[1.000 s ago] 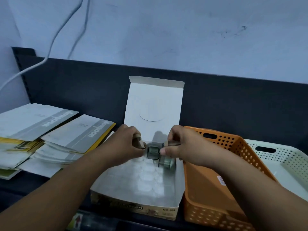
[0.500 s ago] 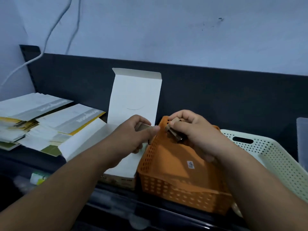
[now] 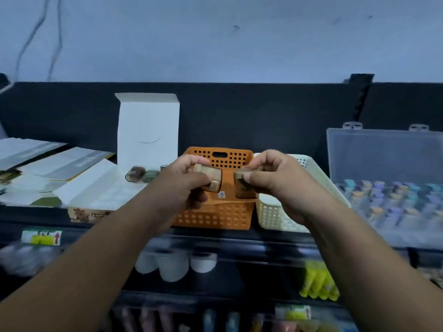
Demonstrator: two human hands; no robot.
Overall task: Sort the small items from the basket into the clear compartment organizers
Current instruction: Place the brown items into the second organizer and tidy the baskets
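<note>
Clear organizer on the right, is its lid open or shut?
Open. The lid of the clear organizer stands upright at the back, latches on top, leaving rows of pastel items uncovered.

Single wide-angle view from head height, aimed forward and somewhat downward, square to a pale wall (image 3: 215, 39) and a dark back panel (image 3: 239, 111). Close range, within arm's reach of the shelf. At frame centre, left hand (image 3: 184, 180) gripping a brown case (image 3: 211, 178) and right hand (image 3: 275, 183) gripping a second brown case (image 3: 242, 185), both above the orange basket (image 3: 223, 156). With forearms entering from both lower corners. Paper stacks (image 3: 48, 154) at left edge, clear organizer (image 3: 383, 149) at right edge, lower shelf goods (image 3: 172, 264) along the bottom, blurred.
</note>
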